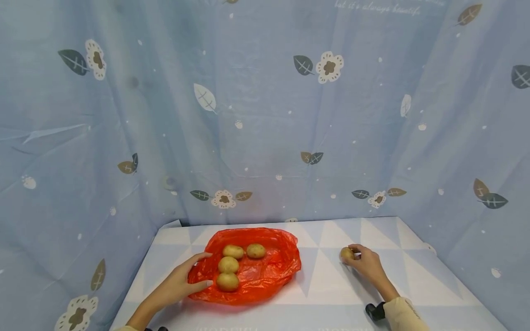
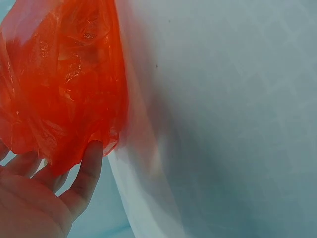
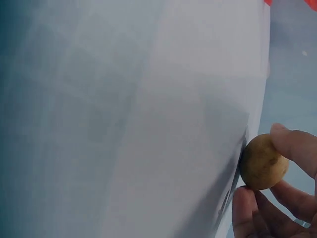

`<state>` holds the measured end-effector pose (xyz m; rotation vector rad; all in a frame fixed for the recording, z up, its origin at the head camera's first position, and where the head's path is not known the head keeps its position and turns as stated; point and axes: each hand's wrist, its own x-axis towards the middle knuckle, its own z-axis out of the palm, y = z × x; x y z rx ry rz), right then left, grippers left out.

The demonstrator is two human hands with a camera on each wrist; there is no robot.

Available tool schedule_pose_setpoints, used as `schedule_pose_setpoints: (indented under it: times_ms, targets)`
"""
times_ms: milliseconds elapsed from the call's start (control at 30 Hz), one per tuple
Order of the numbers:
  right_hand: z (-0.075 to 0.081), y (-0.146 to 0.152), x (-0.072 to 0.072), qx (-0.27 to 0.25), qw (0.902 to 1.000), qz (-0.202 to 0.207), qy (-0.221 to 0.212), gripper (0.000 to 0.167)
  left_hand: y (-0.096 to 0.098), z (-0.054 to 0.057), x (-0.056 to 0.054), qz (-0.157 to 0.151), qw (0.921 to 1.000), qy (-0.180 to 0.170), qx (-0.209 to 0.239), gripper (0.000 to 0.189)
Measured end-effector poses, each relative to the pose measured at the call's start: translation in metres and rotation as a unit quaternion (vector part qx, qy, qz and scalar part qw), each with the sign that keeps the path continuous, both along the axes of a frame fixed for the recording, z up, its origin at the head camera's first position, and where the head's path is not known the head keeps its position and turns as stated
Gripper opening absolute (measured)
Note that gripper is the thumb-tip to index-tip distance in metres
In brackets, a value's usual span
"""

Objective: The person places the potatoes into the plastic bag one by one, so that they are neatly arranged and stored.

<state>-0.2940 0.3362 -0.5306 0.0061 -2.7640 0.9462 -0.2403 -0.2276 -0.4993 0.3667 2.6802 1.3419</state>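
In the head view, a red plastic bag lies spread on the table with several yellow-brown potatoes in it. My left hand is at the bag's left edge, its thumb and fingers spread wide apart. The left wrist view has that hand against the side of the bag. Off to the right, my right hand pinches a single small potato between thumb and fingers. This potato is close to the tabletop; whether it touches cannot be told.
A pale table cover with a triangle pattern runs under everything. Blue curtains with leaves and flowers rise behind the table and at both sides. Dark wrist straps sit near the sleeves, one by the right cuff.
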Motion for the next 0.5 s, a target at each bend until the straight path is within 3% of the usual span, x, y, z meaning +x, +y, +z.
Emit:
schedule_pose_setpoints:
  times_ms: [500]
  targets:
    - [0.0064, -0.0042, -0.0052, -0.001, 0.9992, -0.018, -0.036, 0.050, 0.0001, 0.0005, 0.0011, 0.011, 0.9999, -0.002, 0.003, 0.074]
